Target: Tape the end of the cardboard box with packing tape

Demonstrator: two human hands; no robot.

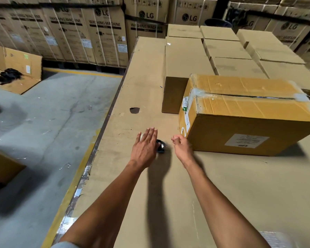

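— What are the two grips doing?

— The left hand (145,147) is spread flat, fingers straight, hovering just over a small dark object (160,146) on the bench (168,203); that object is blurred, too unclear to name. The right hand (181,147) is loosely curled, thumb and fingertips drawn near each other, nothing visibly pinched.

— And the box?

— The yellowish cardboard box (249,119) sits on the bench just right of the right hand, its near corner almost touching the knuckles. Clear tape (202,93) lies along the top seam, and a white label (246,140) is on the front side.

— Behind it?

— Plain brown cartons (186,56) in rows, then tall LG washing machine cartons (104,33) across the concrete floor (48,111).
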